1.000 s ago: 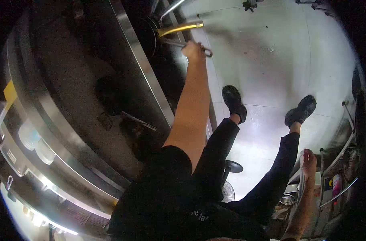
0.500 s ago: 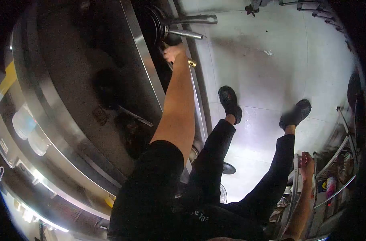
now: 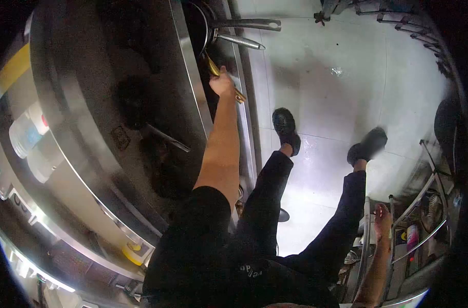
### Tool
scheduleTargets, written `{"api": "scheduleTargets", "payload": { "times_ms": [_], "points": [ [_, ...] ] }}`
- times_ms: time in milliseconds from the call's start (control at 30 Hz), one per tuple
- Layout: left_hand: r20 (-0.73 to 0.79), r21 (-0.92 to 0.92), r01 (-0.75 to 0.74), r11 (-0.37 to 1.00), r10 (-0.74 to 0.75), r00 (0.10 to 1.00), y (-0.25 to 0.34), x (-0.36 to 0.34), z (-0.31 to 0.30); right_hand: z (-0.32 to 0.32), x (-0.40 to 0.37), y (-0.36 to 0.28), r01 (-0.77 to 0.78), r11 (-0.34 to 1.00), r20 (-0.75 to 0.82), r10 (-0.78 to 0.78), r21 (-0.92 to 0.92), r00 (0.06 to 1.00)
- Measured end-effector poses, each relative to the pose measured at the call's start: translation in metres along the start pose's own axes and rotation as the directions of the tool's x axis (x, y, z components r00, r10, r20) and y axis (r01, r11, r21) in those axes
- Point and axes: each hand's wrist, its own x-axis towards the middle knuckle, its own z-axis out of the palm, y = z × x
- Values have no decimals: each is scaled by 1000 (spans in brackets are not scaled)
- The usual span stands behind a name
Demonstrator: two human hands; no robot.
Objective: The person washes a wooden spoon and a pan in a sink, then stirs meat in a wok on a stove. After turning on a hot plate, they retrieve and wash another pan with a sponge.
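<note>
My left hand (image 3: 222, 84) reaches forward to the shelf below the counter, its fingers closed around a gold-coloured pan handle (image 3: 213, 66). The handle's end, with a hole in it, sticks out behind my hand. It runs up to a dark frying pan (image 3: 197, 32) in a stack; where it joins the pan is not clear. Just beyond, a black handle (image 3: 247, 23) and a silver handle (image 3: 241, 41) point out over the floor. At my right side, my right hand (image 3: 382, 222) hangs beside a metal rack (image 3: 367, 226), fingers loosely apart, holding nothing I can see.
A dark stove top (image 3: 105, 97) with a steel front edge (image 3: 188, 56) lies to my left. Plastic tubs (image 3: 28, 136) stand past it. My feet are on pale floor tiles (image 3: 326, 97). Right of me, the rack holds a pink bottle (image 3: 412, 237) and metalware.
My left hand has moved slightly back toward me with the gold-coloured handle, and more of that handle shows. The view has shifted a little; my right hand still hangs by the rack.
</note>
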Motion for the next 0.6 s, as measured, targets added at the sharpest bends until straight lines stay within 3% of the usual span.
{"api": "scheduleTargets", "payload": {
  "times_ms": [33, 67, 100, 167, 233, 267, 300, 367, 433, 500, 533, 600],
  "points": [
    [15, 40, -43, 998, 42, 999, 3, -15, -3, 3, -1, 10, 4, 1000, -2, -4, -3, 1000],
    [-6, 22, -192, 981, 192, 981, -15, -20, -4, 12, -1, 25, 11, 996, -21, -9, 90, 1000],
    [-74, 99, -220, 971, 227, 971, -21, -17, -10, 14, -4, 23, 28, 984, -45, -21, 175, 999],
    [1, 76, -159, 984, 159, 987, -5, -51, -35, 5, -6, 4, 77, 972, -45, -68, 224, 997],
    [27, 127, -106, 986, 103, 994, -7, -84, -45, -7, -9, -20, 96, 995, 18, -96, 3, 995],
    [15, 142, -133, 981, 132, 991, -6, -103, -49, -8, -12, -25, 201, 979, -2, -201, 26, 980],
    [4, 158, -159, 975, 161, 987, -4, -121, -51, -10, -16, -31, 212, 977, -3, -212, 16, 977],
    [157, 50, -123, 991, 114, 981, 16, -176, -34, -15, -31, -13, 181, 980, -92, -173, 85, 981],
    [204, -20, -173, 985, 174, 963, 30, -218, -38, -30, -27, -4, 175, 983, -41, -172, 61, 984],
    [209, 73, -169, 983, 151, 966, 46, -255, -47, -37, -31, 9, 131, 991, -39, -130, 32, 991],
    [247, 112, -76, 991, 46, 968, 47, -265, -51, -33, -27, 22, 133, 962, -71, -119, 239, 990],
    [232, 125, -105, 987, 74, 970, 54, -289, -64, -65, -45, -5, 133, 984, -44, -129, 120, 991]
  ]
}}
